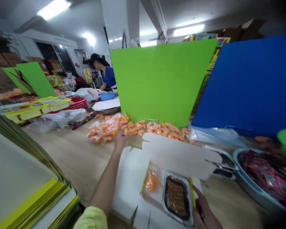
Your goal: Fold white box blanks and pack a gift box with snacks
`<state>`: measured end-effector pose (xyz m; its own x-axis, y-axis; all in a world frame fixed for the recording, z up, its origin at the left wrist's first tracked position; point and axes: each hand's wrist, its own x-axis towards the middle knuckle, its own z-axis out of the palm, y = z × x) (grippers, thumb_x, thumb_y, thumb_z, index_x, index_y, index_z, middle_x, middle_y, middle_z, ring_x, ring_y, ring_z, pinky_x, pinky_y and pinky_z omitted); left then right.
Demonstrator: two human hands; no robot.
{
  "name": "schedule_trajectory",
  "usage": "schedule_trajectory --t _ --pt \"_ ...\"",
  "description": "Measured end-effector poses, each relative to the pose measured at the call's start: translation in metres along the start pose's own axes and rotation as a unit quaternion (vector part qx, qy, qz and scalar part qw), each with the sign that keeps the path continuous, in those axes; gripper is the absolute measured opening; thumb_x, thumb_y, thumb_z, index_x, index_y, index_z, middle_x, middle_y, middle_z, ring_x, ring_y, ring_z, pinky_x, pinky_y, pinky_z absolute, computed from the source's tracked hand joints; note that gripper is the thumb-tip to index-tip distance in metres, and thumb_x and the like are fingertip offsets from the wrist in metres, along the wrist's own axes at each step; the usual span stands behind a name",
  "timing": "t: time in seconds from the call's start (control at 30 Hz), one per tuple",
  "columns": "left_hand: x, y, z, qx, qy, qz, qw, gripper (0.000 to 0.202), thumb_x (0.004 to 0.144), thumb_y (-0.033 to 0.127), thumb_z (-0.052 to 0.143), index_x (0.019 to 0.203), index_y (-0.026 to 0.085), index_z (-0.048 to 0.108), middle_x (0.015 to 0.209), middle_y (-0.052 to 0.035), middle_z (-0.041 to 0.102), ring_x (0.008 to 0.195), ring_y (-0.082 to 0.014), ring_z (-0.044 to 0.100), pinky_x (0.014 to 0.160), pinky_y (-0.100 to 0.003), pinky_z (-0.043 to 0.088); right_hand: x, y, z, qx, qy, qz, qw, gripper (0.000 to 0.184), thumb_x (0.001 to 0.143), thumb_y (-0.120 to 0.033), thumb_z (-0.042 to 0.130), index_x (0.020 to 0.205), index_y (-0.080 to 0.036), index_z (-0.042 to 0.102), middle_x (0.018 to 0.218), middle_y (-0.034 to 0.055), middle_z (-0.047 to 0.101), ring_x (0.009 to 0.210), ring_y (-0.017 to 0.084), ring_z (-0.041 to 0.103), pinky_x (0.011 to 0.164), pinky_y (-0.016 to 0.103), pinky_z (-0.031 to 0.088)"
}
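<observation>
An open cardboard box [154,198] with a white inside and yellow edges lies in front of me. In it are a foil tray [177,197] with brown blocks under clear film and, to its left, a clear bag [152,181] with an orange piece. My right hand [203,206] grips the box's right wall, thumb at the yellow edge. My left arm stretches forward, and my left hand [120,139] is at the near edge of a heap of orange pieces [107,128], some in clear wrap. Its fingers are blurred and partly hidden among them.
A green panel [162,82] and a blue panel [250,86] stand behind the heap. At right is a basin [243,184] of dark red packets. Flat cartons [33,190] are stacked at left. Another person [107,74] works farther back.
</observation>
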<state>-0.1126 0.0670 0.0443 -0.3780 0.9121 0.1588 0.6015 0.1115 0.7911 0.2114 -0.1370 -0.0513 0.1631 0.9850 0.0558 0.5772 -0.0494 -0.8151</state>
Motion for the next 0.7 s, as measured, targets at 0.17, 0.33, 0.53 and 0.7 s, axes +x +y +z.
schedule_trajectory --t 0.17,0.33,0.53,0.7 --pt "-0.092 0.022 -0.054 -0.048 -0.064 0.059 0.995 0.042 0.074 0.036 0.053 0.115 0.024 0.053 0.063 0.0033 0.052 0.056 -0.0124 0.049 0.049 -0.022 0.039 -0.001 -0.021 -0.002 -0.043 0.0 0.009 0.999 0.057 0.074 -0.033 0.036 0.129 -0.02 0.033 0.073 -0.0019 0.054 0.057 0.012 0.052 0.056 0.023 0.041" --pt "-0.19 0.066 -0.005 0.018 -0.205 0.228 0.952 0.036 0.075 0.028 0.049 0.11 0.023 0.056 0.084 -0.0032 0.061 0.071 -0.0156 0.054 0.066 -0.026 0.044 0.002 -0.022 -0.002 -0.056 -0.027 -0.011 0.998 0.059 0.075 -0.028 0.033 0.132 -0.017 0.027 0.072 -0.0024 0.05 0.057 0.013 0.051 0.054 0.024 0.04" --pt "-0.207 0.066 0.042 0.129 -0.232 0.27 0.925 0.045 0.077 0.042 0.048 0.115 0.018 0.051 0.093 -0.0115 0.056 0.083 -0.0252 0.056 0.072 -0.036 0.045 0.001 -0.01 0.0 -0.005 -0.022 -0.02 1.0 0.06 0.077 -0.032 0.035 0.132 -0.015 0.023 0.074 -0.0016 0.048 0.059 0.013 0.05 0.055 0.025 0.041" --pt "-0.13 0.033 0.009 -0.084 0.0 0.209 0.974 0.055 0.072 0.041 0.058 0.121 0.019 0.044 0.117 -0.0112 0.047 0.11 -0.0228 0.045 0.092 -0.035 0.037 0.021 -0.016 -0.023 0.072 0.157 0.003 0.985 0.058 0.076 -0.049 0.046 0.121 -0.014 0.037 0.096 0.0078 0.049 0.066 0.014 0.049 0.056 0.026 0.043"
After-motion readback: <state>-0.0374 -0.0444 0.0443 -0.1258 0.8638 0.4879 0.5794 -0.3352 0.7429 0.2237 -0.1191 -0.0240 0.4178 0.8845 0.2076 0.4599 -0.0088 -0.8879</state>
